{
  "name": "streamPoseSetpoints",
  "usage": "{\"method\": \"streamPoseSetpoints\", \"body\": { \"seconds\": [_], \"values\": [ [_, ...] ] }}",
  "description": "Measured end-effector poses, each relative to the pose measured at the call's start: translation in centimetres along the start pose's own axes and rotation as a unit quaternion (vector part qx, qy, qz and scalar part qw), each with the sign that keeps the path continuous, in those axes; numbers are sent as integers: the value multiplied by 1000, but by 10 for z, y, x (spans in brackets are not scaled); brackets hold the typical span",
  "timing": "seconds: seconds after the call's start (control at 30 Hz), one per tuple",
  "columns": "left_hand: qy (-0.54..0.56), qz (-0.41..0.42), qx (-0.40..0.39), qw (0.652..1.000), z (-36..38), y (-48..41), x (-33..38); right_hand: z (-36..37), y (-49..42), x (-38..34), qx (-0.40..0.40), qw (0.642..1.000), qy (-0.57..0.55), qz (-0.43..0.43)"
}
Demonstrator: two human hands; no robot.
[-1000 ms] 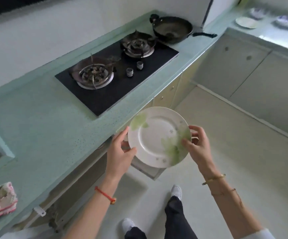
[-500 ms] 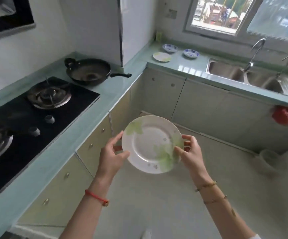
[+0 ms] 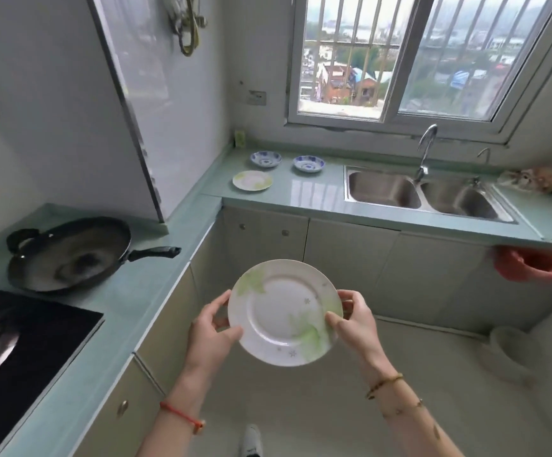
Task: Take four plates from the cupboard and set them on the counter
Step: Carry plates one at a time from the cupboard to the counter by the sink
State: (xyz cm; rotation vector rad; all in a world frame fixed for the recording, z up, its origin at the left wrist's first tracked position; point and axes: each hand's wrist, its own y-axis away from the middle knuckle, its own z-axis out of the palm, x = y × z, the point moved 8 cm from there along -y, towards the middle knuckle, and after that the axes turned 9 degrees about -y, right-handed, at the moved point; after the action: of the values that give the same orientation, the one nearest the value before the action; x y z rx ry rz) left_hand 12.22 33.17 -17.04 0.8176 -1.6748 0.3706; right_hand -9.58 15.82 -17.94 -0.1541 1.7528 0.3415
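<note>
- Wok [image 3: 70, 255] sits on the left counter run, well apart from your hands and not in the way.
- Your left hand [image 3: 213, 328] is clamped on the held plate's left rim. The thumb lies across the face and the fingers curl behind.
- The held plate [image 3: 284, 313] is in mid-air over the floor, between the two hands and not above any counter. Its face is tilted up toward you. It is round, so there is no long axis to line up.
- The counter [image 3: 314, 192] under the window lies straight ahead of the plate. A leaf plate [image 3: 252, 180] and two blue dishes [image 3: 265, 159] are already on it, near the corner.
- Your right hand [image 3: 355, 321] pinches the opposite rim, thumb on top and fingers curled behind. Both hands are equally near the plate.
- Sink [image 3: 383, 192] is right of the dishes. The bare counter between the dishes and the sink looks like the likely landing spot, so carry the plate forward and level it first.
</note>
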Motion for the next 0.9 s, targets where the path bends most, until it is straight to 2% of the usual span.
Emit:
{"method": "streamPoseSetpoints", "body": {
  "seconds": [0.23,0.37,0.9],
  "values": [
    [-1,31,-44,999,37,-175,60,27,-154,-33,44,999,-6,-1],
    [-18,22,-53,998,64,-264,73,35,-236,-42,63,998,-12,12],
    [-79,-36,-63,994,196,-567,97,58,-574,-37,33,997,19,62]
  ]
}}
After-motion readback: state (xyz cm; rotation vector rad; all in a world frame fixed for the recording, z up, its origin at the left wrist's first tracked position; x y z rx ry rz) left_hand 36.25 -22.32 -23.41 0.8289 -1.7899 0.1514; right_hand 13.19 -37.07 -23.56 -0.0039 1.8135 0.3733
